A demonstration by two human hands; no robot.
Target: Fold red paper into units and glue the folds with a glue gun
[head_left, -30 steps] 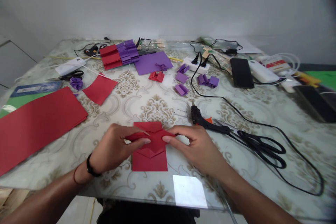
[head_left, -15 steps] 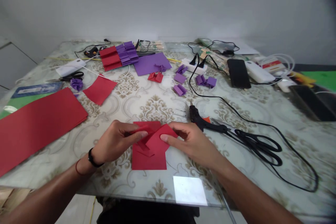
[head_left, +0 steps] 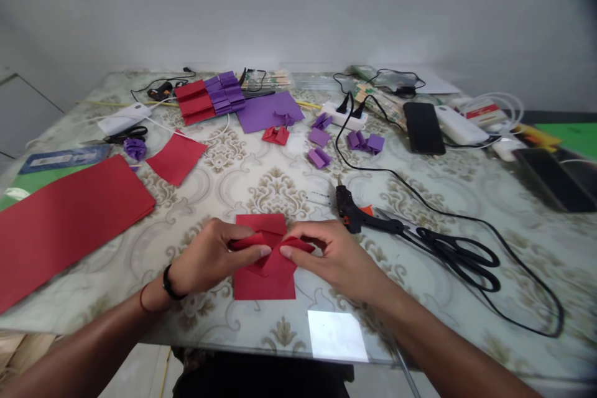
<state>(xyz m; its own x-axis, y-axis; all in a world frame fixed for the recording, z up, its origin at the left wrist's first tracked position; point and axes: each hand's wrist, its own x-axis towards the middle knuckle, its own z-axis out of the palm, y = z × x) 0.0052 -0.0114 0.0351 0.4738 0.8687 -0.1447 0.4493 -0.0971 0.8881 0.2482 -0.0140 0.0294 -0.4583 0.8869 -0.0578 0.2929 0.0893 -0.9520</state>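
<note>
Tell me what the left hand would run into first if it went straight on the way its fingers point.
Past the folded red paper it pinches, the left hand would most likely meet the right hand, whose fingers are just opposite, though depth is hard to judge.

Red folded paper (head_left: pixel 278 263), creased, flaps angled upward, over a flat red sheet (head_left: pixel 264 291)
</note>
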